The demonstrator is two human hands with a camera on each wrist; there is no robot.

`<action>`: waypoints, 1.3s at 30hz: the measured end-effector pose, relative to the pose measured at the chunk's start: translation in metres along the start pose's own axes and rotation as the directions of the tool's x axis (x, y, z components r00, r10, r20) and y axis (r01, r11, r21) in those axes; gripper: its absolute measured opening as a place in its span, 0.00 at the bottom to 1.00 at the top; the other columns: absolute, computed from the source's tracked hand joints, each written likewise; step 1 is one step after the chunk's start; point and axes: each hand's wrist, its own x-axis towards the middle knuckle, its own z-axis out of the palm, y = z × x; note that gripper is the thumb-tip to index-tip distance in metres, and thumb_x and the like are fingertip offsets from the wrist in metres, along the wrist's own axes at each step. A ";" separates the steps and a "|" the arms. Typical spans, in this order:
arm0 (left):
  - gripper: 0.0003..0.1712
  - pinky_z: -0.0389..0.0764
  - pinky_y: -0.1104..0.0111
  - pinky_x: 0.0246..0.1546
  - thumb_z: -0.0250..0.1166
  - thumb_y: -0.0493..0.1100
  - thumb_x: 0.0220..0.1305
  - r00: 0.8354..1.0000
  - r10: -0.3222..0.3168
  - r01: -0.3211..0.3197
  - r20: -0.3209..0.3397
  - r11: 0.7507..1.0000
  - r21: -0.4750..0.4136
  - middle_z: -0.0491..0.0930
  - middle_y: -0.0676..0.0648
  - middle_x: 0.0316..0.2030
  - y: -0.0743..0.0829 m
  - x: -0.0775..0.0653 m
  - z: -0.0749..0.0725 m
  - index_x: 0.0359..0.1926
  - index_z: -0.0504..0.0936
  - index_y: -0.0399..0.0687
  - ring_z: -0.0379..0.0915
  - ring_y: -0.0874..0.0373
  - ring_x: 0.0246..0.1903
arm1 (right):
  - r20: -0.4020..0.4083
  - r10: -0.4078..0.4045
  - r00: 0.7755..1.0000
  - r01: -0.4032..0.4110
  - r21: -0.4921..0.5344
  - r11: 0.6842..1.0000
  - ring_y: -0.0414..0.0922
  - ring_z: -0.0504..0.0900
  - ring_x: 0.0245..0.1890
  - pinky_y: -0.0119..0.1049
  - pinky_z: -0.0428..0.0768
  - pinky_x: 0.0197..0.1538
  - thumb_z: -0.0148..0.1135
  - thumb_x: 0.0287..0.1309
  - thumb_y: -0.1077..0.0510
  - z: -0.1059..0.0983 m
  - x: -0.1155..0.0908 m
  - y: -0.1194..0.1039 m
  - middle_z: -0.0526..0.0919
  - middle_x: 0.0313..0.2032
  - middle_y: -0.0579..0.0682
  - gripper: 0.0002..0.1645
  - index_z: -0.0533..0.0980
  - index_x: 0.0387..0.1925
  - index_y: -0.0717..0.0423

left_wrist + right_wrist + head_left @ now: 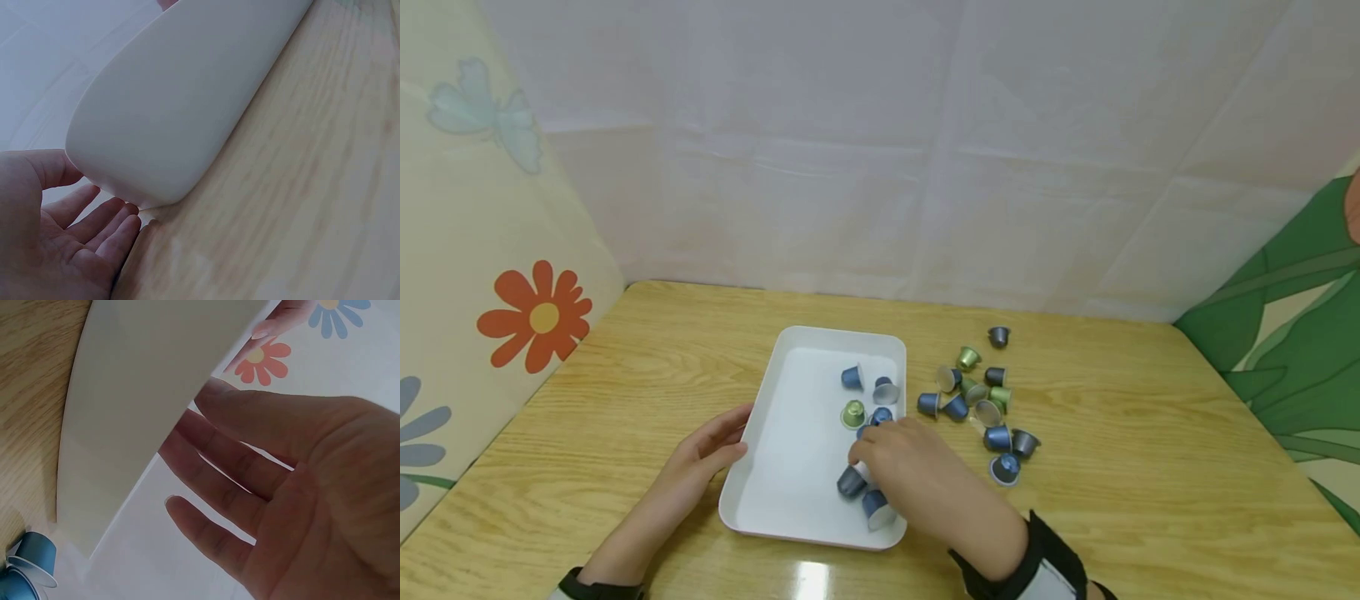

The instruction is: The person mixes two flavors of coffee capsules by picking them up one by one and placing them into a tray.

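Observation:
A white tray (782,458) lies on the table with several coffee capsules along its right half, among them a green capsule (853,413), a blue capsule (852,377) and a dark capsule (851,482). My left hand (700,454) is at the tray's left side; in the left wrist view its fingers (103,219) touch the outer wall, loosely bent. Over the right wall reaches my right hand (913,475), down among the capsules. Its fingertips are hidden behind the tray wall (137,394) in the right wrist view, so whether they pinch a capsule is unclear.
To the right of the tray, a loose group of blue, green and dark capsules (955,407) lies on the wooden table (1120,450). One dark capsule (998,337) sits farther back. A white cloth (880,167) hangs behind, with patterned panels on both sides.

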 end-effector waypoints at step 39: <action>0.31 0.73 0.76 0.52 0.59 0.38 0.71 1.000 -0.014 0.014 -0.002 1.000 0.008 0.67 0.33 0.67 0.001 0.000 0.000 0.70 0.63 0.32 0.70 0.73 0.54 | -0.009 0.117 0.993 -0.117 0.045 0.992 0.45 0.83 0.41 0.42 0.80 0.46 0.72 0.57 0.56 -0.015 -0.007 0.012 0.85 0.41 0.47 0.14 0.82 0.46 0.54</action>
